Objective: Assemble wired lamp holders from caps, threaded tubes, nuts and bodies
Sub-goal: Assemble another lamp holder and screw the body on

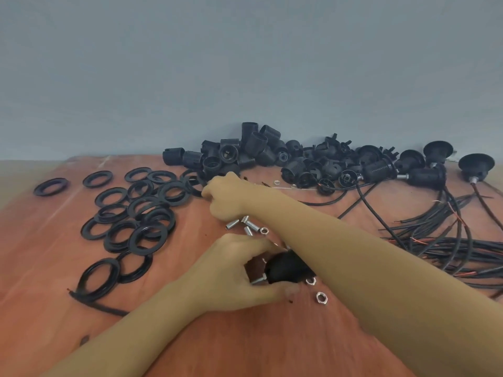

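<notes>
My left hand [239, 276] grips a black dome-shaped cap [288, 268] low over the table, with a silver threaded tube [258, 281] sticking out of the cap toward my palm. My right hand [226, 197] reaches across to the left, its fingers curled at the edge of the black rings [136, 213], just in front of the pile of black lamp bodies [245, 151]. What those fingers hold is hidden. Loose threaded tubes [246, 225] lie between my hands. Two nuts [321, 297] lie beside the cap.
The reddish wooden table [245, 344] ends at a grey wall. Several wired holders [424, 172] lie at the back right, their black cables [449, 240] spread over the right side. A single black cable [103, 308] lies at the front left.
</notes>
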